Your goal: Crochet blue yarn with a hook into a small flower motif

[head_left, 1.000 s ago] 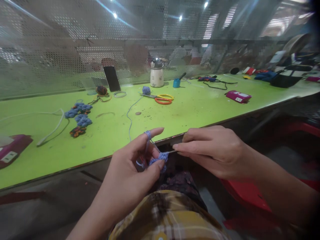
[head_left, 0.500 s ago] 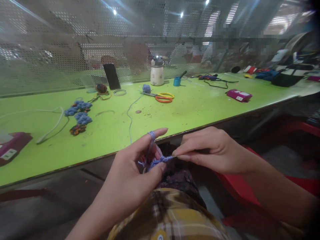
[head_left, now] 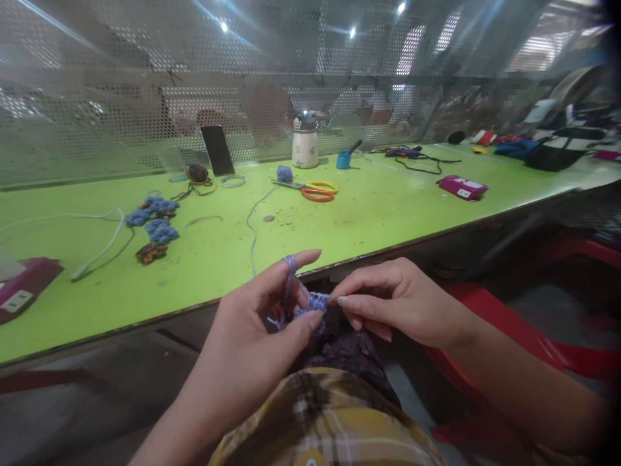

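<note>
A small piece of blue-purple crochet (head_left: 316, 304) is pinched between the thumb and fingers of my left hand (head_left: 264, 333), just in front of the table edge. Yarn (head_left: 290, 264) wraps round that hand's raised index finger and runs down to the stitches. My right hand (head_left: 405, 301) is closed, thumb against index finger, at the right end of the piece. It grips a thin crochet hook, mostly hidden by fingers and loops. A strand crosses the table from a small ball of blue yarn (head_left: 284, 173) towards my left hand.
On the green table (head_left: 378, 220) lie scissors (head_left: 317, 191), crocheted flowers (head_left: 160, 230), a multicoloured yarn ball (head_left: 197, 173), a leaning phone (head_left: 217, 150), a white bottle (head_left: 305, 149), a blue pot (head_left: 344, 160) and a magenta power strip (head_left: 463, 188). A red chair (head_left: 499, 323) stands at the right.
My right hand has turned, its lower fingers now showing beneath, and its fingertips have shifted slightly left. More blue loops show at the piece's upper edge. My left hand has barely moved.
</note>
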`<state>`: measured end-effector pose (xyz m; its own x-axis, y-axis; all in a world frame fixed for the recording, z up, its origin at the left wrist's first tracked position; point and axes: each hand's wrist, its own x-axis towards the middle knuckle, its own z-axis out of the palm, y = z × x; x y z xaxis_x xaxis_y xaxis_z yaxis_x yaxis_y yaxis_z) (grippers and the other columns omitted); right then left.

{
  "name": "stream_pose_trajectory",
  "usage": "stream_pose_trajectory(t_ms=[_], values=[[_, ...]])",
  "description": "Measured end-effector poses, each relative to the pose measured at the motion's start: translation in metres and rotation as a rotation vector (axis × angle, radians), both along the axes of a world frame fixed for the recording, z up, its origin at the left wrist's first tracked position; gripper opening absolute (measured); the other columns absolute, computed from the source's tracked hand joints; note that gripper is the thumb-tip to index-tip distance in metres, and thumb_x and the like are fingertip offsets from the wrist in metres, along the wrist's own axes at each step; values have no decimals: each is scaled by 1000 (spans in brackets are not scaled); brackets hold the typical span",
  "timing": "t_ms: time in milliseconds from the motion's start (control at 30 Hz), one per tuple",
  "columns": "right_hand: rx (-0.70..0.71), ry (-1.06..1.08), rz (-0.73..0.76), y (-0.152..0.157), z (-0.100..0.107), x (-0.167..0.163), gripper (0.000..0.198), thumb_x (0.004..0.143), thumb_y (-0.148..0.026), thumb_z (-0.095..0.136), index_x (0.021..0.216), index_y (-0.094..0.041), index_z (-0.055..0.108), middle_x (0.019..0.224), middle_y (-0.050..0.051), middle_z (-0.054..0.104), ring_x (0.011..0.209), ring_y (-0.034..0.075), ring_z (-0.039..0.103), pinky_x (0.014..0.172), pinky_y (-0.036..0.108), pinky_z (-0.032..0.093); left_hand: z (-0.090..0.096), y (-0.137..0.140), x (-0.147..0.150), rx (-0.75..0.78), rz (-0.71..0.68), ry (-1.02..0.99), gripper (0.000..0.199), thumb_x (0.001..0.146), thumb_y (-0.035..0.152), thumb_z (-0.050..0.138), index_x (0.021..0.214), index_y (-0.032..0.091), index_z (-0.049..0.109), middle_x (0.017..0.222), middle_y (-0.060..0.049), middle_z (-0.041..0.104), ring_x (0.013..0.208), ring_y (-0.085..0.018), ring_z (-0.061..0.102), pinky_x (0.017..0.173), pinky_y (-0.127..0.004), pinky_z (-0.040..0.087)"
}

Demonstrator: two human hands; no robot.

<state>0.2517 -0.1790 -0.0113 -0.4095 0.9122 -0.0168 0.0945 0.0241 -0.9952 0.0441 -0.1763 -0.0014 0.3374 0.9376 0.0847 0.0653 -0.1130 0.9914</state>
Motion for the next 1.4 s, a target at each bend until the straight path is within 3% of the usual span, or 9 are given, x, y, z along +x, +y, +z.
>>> stream_pose_trajectory(t_ms=[400, 533, 900, 1167, 1400], values=[[-37, -34, -32, -8, 0, -3, 21, 91, -32, 63, 93, -13, 72, 61, -2, 59, 39, 3, 44, 37, 14, 32, 0, 0, 2, -29, 45, -31, 47, 73, 19, 77, 119, 25, 70, 75, 2, 63, 71, -14, 58, 64, -23, 45], [-38, -44, -39, -9, 1, -4, 22, 91, -33, 64, 94, -12, 71, 61, -2, 58, 39, 3, 43, 37, 15, 32, 2, -5, 7, -80, 143, -96, 40, 69, 16, 79, 108, 23, 73, 70, 3, 61, 66, -12, 56, 61, -23, 42], [-28, -70, -43, -8, 3, -6, 22, 91, -32, 62, 93, -12, 71, 60, -2, 57, 39, 3, 43, 37, 15, 32, 1, -3, 7, -206, 166, -209, 25, 71, 26, 79, 96, 22, 77, 76, -2, 70, 70, -16, 63, 65, -27, 47], [5, -163, -54, -8, 10, -8, 19, 92, -28, 60, 89, -13, 70, 59, -3, 56, 40, 3, 43, 38, 15, 32, 1, -6, 9, -107, 247, -139, 25, 70, 21, 79, 95, 22, 78, 71, -1, 70, 67, -14, 61, 63, -25, 46], [133, -266, -78, -9, 15, -10, 15, 91, -20, 59, 86, -14, 72, 57, -4, 55, 40, 4, 44, 39, 16, 34, 1, -7, 9, -70, 282, -107, 22, 71, 21, 79, 93, 23, 79, 68, 1, 67, 65, -12, 57, 60, -22, 43]])
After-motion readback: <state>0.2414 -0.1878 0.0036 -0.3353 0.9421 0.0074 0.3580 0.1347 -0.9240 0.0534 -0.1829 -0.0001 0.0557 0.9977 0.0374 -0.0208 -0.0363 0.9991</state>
